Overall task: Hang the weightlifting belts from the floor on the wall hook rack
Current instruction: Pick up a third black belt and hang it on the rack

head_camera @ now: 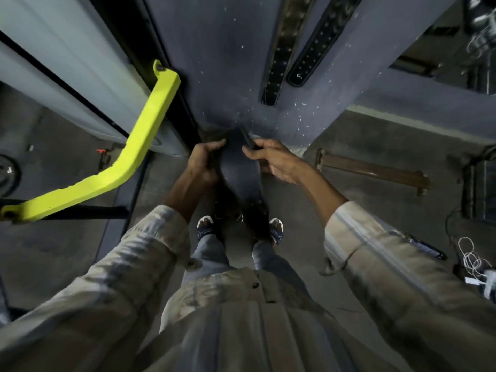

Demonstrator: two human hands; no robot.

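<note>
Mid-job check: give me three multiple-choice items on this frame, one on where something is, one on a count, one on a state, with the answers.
1. Where is the yellow bar?
A. To the person's left
B. To the person's right
C. Behind the hanging belts

2. How many belts already hang on the wall?
A. None
B. Two
C. Four

3. How is the dark belt in front of the person held?
A. Lying loose on the floor
B. In the right hand only
C. In both hands

Answers:
1. A: the bar slants down the left side of the view, beside the left arm.
2. B: the brown belt and the black belt hang side by side.
3. C: the left hand and the right hand each grip an edge with curled fingers.
</note>
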